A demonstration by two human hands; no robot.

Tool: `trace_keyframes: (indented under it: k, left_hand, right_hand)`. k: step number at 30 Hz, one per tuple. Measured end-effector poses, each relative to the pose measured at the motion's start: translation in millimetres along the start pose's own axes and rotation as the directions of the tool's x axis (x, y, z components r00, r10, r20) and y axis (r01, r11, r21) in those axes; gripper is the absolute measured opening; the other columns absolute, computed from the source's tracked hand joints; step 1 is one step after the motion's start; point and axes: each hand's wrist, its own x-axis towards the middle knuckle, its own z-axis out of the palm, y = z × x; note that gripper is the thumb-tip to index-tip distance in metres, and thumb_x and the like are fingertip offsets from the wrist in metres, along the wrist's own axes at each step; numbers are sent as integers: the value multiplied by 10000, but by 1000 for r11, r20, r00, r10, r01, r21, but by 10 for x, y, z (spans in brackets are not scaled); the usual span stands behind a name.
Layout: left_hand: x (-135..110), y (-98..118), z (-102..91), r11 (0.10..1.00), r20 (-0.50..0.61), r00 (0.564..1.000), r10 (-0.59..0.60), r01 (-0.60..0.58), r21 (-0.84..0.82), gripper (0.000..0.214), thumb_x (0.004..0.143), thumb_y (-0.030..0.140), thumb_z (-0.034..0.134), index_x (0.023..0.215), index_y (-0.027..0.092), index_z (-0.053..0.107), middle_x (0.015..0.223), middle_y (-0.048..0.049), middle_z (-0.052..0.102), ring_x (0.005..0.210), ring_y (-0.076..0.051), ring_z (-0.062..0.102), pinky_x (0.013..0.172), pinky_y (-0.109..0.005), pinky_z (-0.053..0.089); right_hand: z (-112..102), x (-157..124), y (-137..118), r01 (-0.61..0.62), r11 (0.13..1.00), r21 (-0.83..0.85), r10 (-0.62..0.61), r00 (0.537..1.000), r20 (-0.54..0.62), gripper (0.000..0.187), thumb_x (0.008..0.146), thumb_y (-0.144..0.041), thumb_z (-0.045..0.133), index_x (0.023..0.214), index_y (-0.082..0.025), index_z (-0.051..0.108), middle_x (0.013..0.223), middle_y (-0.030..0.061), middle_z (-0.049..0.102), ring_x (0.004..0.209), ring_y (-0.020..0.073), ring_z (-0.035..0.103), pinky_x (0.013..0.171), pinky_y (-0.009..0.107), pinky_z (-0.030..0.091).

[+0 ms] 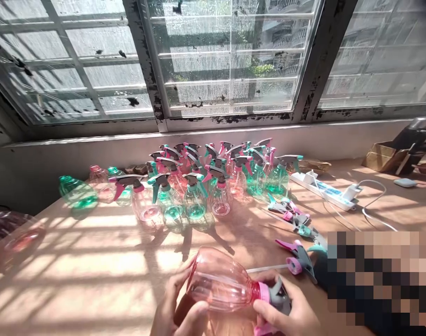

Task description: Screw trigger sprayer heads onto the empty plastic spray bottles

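Observation:
A clear pink spray bottle (222, 282) lies on its side between my hands, low over the front of the table. My left hand (183, 303) is wrapped round its base end. At the neck, my right hand (286, 308) grips the pink collar and grey trigger sprayer head (278, 294), which sits on the bottle's mouth. Just beyond my right hand lies a loose pink and grey sprayer head (299, 263), with more loose pink and green sprayer heads (292, 212) behind it.
Several pink and green spray bottles (195, 203) with sprayer heads stand toward the window. Open bottles without heads, one a tilted green bottle (78, 193), are at left. A white power strip (323, 190) with cables lies at right. A blurred patch covers the lower right.

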Motion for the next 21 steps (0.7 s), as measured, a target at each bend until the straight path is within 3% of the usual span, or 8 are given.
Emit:
trace_keyframes:
  k: [5,9,12,18,21]
  left_hand:
    - [-39,25,16,1000,29,1000,13,-14,18,484,897,481,711,1331,288,618,1453,-118,598,1305,-372,603,1123,-484,501]
    - [-49,97,29,1000,88,996,8,-9,11,543,848,462,775,1305,242,580,1433,-160,611,1375,-392,534,1118,-492,501]
    - [-41,153,22,1000,138,990,4,-3,-11,467,887,466,735,1252,228,568,1406,-169,633,1349,-392,564,1105,-495,509]
    - [-36,66,28,999,109,993,38,-39,4,530,933,453,671,1404,256,526,1551,-140,501,1438,-353,469,1173,-462,444]
    - [-34,20,18,999,112,993,34,-37,28,564,909,459,702,1408,266,522,1537,-149,514,1440,-359,465,1151,-469,465]
  right_hand:
    - [-7,-13,-32,-19,991,132,22,1000,-22,481,682,-497,880,966,-170,670,577,0,710,470,189,658,490,305,569]
    - [-10,-35,-29,-15,997,70,15,1000,-9,450,709,-463,873,976,-169,661,567,-2,720,493,188,672,510,306,586]
    - [-14,-40,-27,23,1000,4,-23,1000,4,405,714,-433,878,941,-166,676,596,4,730,521,176,674,523,288,581]
    - [5,-22,-64,-7,990,142,6,1000,6,487,718,-496,870,982,-157,641,549,-2,710,456,185,657,477,327,610]
    - [9,-28,-63,-12,988,157,13,1000,-8,499,714,-494,875,994,-163,629,558,-6,713,459,188,663,474,334,618]
